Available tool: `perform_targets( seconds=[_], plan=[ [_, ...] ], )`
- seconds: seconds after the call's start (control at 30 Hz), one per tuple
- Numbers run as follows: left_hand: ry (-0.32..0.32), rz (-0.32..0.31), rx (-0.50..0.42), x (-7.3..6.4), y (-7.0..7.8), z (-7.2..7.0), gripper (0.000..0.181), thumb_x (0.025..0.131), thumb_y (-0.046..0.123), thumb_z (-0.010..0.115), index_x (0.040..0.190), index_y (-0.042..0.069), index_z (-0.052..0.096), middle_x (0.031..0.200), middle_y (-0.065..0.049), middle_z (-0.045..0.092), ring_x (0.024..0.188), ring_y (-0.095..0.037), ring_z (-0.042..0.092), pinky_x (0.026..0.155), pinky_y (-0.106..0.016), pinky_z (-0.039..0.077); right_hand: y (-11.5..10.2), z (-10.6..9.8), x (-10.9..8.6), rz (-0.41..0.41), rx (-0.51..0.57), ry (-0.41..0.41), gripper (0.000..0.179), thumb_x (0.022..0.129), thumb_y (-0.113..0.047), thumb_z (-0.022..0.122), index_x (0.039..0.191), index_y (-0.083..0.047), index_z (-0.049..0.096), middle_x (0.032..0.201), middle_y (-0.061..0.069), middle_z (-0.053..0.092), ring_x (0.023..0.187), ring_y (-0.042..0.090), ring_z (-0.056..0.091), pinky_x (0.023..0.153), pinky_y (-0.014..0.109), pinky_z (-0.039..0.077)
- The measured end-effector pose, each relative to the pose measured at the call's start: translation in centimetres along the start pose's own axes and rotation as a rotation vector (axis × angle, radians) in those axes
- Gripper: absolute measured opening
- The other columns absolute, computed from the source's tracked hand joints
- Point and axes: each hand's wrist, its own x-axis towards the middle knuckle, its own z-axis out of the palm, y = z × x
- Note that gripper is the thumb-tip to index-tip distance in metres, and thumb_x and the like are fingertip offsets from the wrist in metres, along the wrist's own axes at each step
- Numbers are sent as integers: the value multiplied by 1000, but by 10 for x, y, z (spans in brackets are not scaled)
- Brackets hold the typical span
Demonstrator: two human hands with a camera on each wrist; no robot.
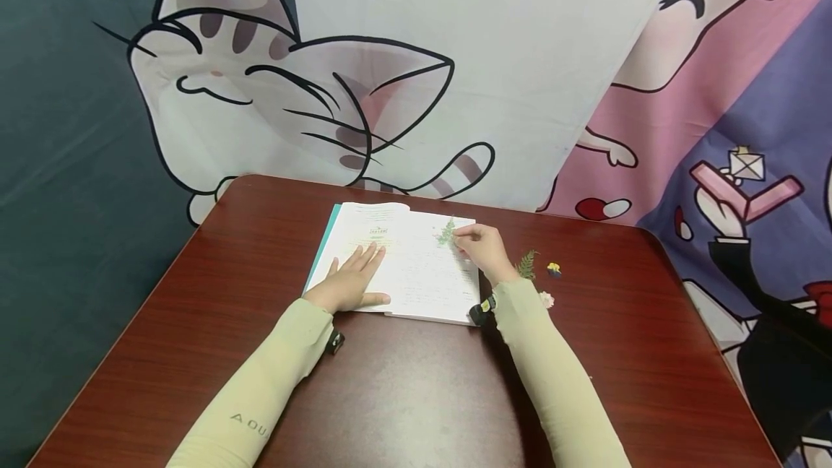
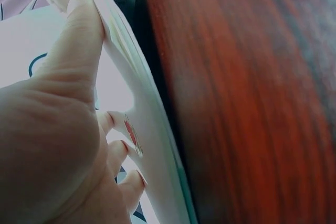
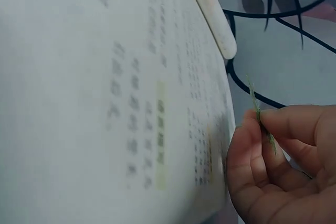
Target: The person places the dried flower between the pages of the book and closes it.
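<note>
An open book (image 1: pixel 432 287) with printed pages and a teal cover edge lies on the table. My left hand (image 1: pixel 351 284) rests spread on its left page, fingers straight; in the left wrist view the thumb (image 2: pixel 79 40) lies along the page near the lower edge. Over the upper part of the right page, my right hand (image 1: pixel 484 250) pinches a small green fern leaf (image 1: pixel 445 232) between thumb and fingertips. The right wrist view shows the leaf (image 3: pixel 255 100) edge-on, sticking out of the pinch. Whether it touches the page I cannot tell.
Right of the book on the brown table (image 1: pixel 403 396) lie another fern leaf (image 1: pixel 526 264), a small yellow and dark flower (image 1: pixel 554 269) and a pale pink flower (image 1: pixel 547 300), partly behind the right sleeve. A cartoon-printed cloth (image 1: pixel 520 56) hangs behind the table.
</note>
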Motion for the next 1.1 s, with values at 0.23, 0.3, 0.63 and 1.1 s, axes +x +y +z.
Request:
perform_targets(
  seconds=[0.23, 0.3, 0.63, 1.1],
  plan=[
    [-6, 1, -2, -1, 1, -1, 97, 97, 55, 61, 164, 11, 8, 170, -13, 1, 155, -37, 0, 117, -69, 0, -4, 9, 3, 1, -103, -13, 16, 97, -7, 65, 109, -1, 74, 95, 14, 71, 78, 20, 69, 73, 32, 59],
    [-7, 5, -5, -1, 1, -1, 97, 97, 55, 61, 164, 10, 8, 170, -13, 1, 155, -37, 0, 117, -70, 0, -5, 10, 3, 9, -121, -19, 16, 98, -8, 65, 108, -1, 74, 95, 14, 71, 79, 21, 69, 75, 33, 59],
    [-9, 4, -7, 0, -1, 1, 98, 97, 55, 61, 164, 10, 7, 170, -13, -1, 155, -37, -1, 117, -70, 0, -5, 13, 7, 9, -219, 6, 10, 94, -12, 71, 98, -4, 76, 86, 9, 69, 73, 19, 66, 71, 32, 57],
    [-8, -8, 1, -4, 5, -5, 97, 96, 55, 61, 164, 9, 8, 170, -14, 2, 155, -38, 1, 117, -70, 1, -5, 14, 7, 1, -335, 42, 8, 90, -13, 76, 91, -6, 73, 83, 8, 69, 66, 18, 64, 66, 33, 52]
  ],
)
